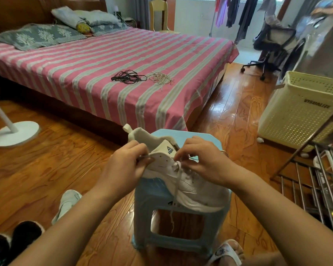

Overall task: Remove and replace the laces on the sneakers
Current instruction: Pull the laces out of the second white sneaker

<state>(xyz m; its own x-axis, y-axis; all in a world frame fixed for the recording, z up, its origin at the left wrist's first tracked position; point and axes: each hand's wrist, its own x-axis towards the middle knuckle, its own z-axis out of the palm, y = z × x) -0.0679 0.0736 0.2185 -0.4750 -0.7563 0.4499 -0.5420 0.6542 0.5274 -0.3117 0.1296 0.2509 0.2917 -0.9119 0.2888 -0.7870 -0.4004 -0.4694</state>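
Observation:
A white sneaker [188,185] lies on a light blue plastic stool [161,198], toe towards me. My left hand [123,166] grips the sneaker's collar on the left side. My right hand [202,160] pinches the white lace [176,187] at the upper eyelets; one lace end hangs down over the stool's front. A second white sneaker [66,204] lies on the floor to the left. On the bed lie a bundle of black laces [128,77] and a bundle of beige laces [161,78].
The pink striped bed [104,60] stands straight ahead. A cream laundry basket [303,104] and a metal rack [319,181] stand on the right. A white fan base [15,133] and black slippers [14,240] are at the left, on the wooden floor.

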